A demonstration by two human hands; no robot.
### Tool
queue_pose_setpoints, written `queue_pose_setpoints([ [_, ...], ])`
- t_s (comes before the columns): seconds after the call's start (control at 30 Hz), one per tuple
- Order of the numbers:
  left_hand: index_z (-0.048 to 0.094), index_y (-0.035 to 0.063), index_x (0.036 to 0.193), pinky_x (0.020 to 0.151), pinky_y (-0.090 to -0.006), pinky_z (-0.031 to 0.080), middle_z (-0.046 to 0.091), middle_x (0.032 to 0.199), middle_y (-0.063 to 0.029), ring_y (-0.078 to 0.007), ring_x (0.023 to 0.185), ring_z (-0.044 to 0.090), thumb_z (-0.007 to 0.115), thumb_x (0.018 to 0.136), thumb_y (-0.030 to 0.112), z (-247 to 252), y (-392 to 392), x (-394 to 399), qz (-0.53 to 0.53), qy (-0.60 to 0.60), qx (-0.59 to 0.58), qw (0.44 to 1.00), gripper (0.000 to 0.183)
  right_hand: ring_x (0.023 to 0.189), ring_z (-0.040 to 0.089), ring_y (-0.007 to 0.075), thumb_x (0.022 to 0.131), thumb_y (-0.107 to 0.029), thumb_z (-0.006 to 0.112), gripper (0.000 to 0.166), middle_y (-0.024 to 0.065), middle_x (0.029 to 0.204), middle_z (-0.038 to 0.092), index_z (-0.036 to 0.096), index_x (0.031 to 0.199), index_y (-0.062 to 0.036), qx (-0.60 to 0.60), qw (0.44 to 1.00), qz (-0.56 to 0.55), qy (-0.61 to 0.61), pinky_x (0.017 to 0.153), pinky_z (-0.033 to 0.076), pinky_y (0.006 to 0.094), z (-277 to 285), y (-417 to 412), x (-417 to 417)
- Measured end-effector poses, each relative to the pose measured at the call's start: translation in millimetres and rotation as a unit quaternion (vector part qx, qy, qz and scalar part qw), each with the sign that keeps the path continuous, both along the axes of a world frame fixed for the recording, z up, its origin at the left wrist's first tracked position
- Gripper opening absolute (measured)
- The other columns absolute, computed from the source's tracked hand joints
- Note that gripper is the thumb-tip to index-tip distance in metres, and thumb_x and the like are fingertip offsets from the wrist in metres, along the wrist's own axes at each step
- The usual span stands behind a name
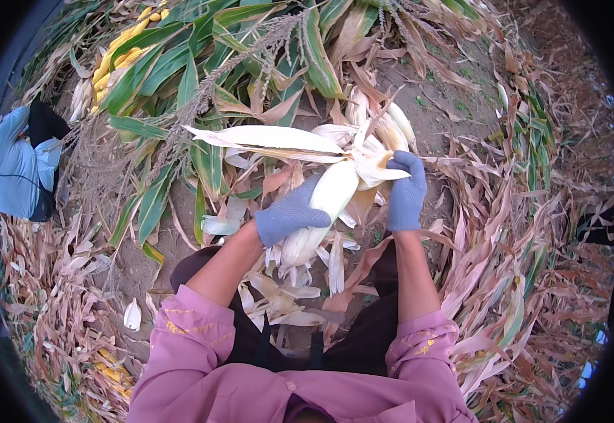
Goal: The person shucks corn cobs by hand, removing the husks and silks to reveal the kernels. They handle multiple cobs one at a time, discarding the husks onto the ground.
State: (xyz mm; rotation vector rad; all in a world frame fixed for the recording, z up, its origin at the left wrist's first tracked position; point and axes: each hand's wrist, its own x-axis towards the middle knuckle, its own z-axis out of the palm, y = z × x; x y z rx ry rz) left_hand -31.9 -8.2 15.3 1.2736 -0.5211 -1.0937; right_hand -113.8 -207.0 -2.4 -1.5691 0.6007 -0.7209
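Note:
My left hand (292, 214), in a grey knitted glove, grips an ear of corn (334, 191) around its middle. Pale husk still wraps most of this ear, which lies slantwise across my palm. At its far end some husk leaves are folded back, and one long pale husk leaf (270, 137) sticks out to the left. My right hand (408, 193), gloved the same way, holds folded-back husk (373, 165) at that end; its fingertips are partly hidden. Just beyond, another husked ear (402, 124) lies among dry husks on the soil.
Green corn stalks and leaves (164, 69) lie ahead on the left. Bare yellow ears (121, 47) are heaped past them, with more yellow ears (112, 373) at lower left. A person in light blue (13, 164) is at far left. Dry corn leaves (476, 254) cover the right side.

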Motion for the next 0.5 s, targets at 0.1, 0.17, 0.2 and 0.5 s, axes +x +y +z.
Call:
queue_pose_setpoints([
  [0.1, 0.032, 0.0003, 0.131, 0.092, -0.0298, 0.038, 0.046, 0.122, -0.0137, -0.0185, 0.109, 0.046, 0.072, 0.067, 0.033, 6.9, 13.5, 9.1, -0.01, -0.057, 0.066, 0.996, 0.082, 0.112, 0.048, 0.0273, 0.073, -0.003, 0.059, 0.052, 0.018, 0.12, 0.047, 0.043, 0.122, -0.003, -0.424, 0.902, 0.034, 0.073, 0.094, 0.038, 0.0342, 8.4, 12.9, 8.0],
  [0.17, 0.036, -0.0008, 0.128, 0.09, -0.0307, 0.04, 0.049, 0.118, -0.016, -0.0197, 0.106, 0.049, 0.074, 0.066, 0.035, -9.1, 12.0, 15.7, -0.068, -0.141, 0.088, 0.984, 0.08, 0.124, 0.033, 0.0369, 0.069, -0.01, 0.065, 0.065, 0.0219, 0.133, 0.035, 0.038, 0.128, -0.0045, -0.498, 0.85, 0.11, 0.13, 0.1, 0.03, 0.0424, 11.7, 12.9, 2.3],
  [0.2, 0.04, -0.0025, 0.122, 0.087, -0.0316, 0.042, 0.053, 0.112, -0.0181, -0.0211, 0.1, 0.052, 0.074, 0.065, 0.034, -13.1, 11.7, 14.4, -0.075, -0.27, 0.076, 0.957, 0.076, 0.125, 0.032, 0.038, 0.069, -0.012, 0.066, 0.067, 0.0212, 0.134, 0.034, 0.037, 0.129, -0.0048, -0.536, 0.821, 0.135, 0.143, 0.101, 0.028, 0.0437, 12.2, 15.6, 1.4],
  [0.5, 0.042, -0.0027, 0.121, 0.088, -0.03, 0.041, 0.054, 0.109, -0.0155, -0.0194, 0.1, 0.051, 0.074, 0.063, 0.029, -5.2, 25.9, 3.4, -0.162, -0.117, 0.082, 0.976, 0.073, 0.109, 0.046, 0.0295, 0.069, -0.031, 0.061, 0.049, 0.0083, 0.112, 0.052, 0.053, 0.113, -0.0116, -0.63, 0.736, 0.217, 0.116, 0.092, 0.033, 0.0419, 7.9, 18.3, -3.2],
])
